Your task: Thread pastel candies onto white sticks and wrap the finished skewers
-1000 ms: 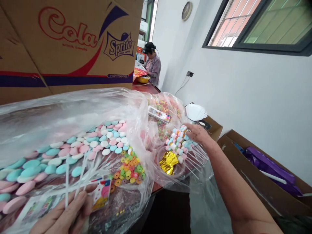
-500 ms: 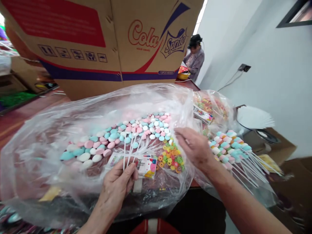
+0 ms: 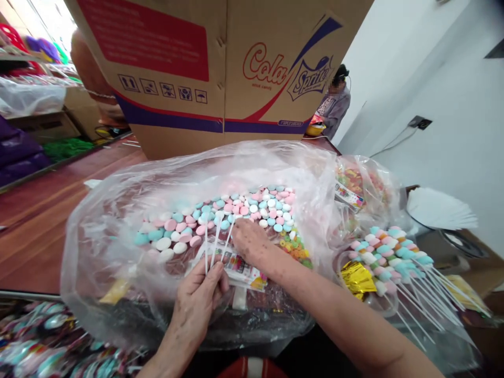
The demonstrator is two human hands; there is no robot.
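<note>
A cardboard box (image 3: pixel 220 73) walls the table's (image 3: pixel 47 220) far side, and the clear bag (image 3: pixel 118 210) of pastel candies (image 3: pixel 236 210) fills the near edge. The left hand (image 3: pixel 199 296) pinches white sticks (image 3: pixel 216 241) upright; the right hand (image 3: pixel 250 242), fingers curled narrow, touches their tips inside the bag.

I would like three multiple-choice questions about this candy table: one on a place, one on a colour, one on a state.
1. Where do the finished candy skewers lie?
A) right of the big bag
B) on the cardboard box
C) on the floor

2. What colour are the twist ties?
A) green
B) gold
C) black

3. What does the left hand do?
A) rests flat
B) points at the wall
C) holds white sticks

Answers: 1 A, they lie right of the clear plastic bag; 2 B, the foil shines gold; 3 C, its fingers pinch the stick ends.
</note>
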